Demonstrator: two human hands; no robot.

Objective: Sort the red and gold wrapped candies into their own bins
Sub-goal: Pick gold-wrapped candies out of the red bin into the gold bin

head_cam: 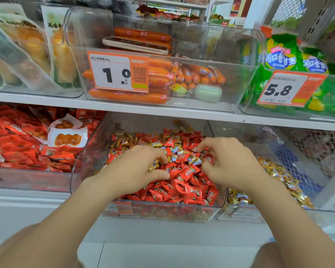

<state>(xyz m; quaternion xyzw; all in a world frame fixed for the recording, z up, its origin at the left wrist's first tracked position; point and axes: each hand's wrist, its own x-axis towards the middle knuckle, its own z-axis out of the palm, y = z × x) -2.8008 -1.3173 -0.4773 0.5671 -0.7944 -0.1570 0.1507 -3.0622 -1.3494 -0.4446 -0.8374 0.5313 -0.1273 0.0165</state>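
— Which step is this?
— Picking gold out of the mixed middle bin [162, 214], centre frame. The left hand [137, 168] pinches gold candies [153, 165]. The right hand [228, 163] curls into the red candies [182, 182], and I cannot tell whether it holds anything.
— Next?
— Probably carrying them to the right bin [244, 214], lower right.

The clear plastic bin [89, 151] at lower centre is gleaming, smooth and glossy. Red candies [186, 182] and gold candies [286, 176] are glinting in crinkled shiny film. The white shelf [162, 109] is looking matt; the price card [112, 72], matt paper.
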